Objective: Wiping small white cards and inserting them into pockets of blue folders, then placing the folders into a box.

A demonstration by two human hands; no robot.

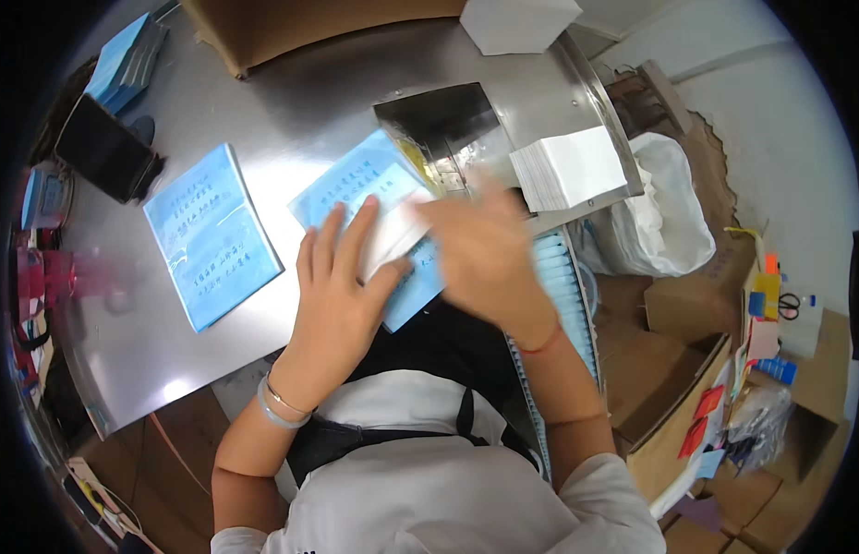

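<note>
In front of me, at the table's near edge, lies a light blue printed sheet or packet (332,185) with lines of dark writing. A white folded piece (391,238) rests on its middle. My left hand (337,277) presses on the blue sheet and the white piece, its fingers stretched and spread. Over the right end of the sheet is my right hand (489,258), smeared by motion, so its fingers and anything in them cannot be made out. Left of my hands sits a flat stack of similar blue sheets (212,235).
The metal table (309,102) carries a white card stack (577,171), a dark shiny panel (439,115), a cardboard box (328,23) and a phone-like black slab (104,148). Beyond its right edge hangs a white bin bag (679,212). Blue packets fill a tray (563,277) beside my right arm.
</note>
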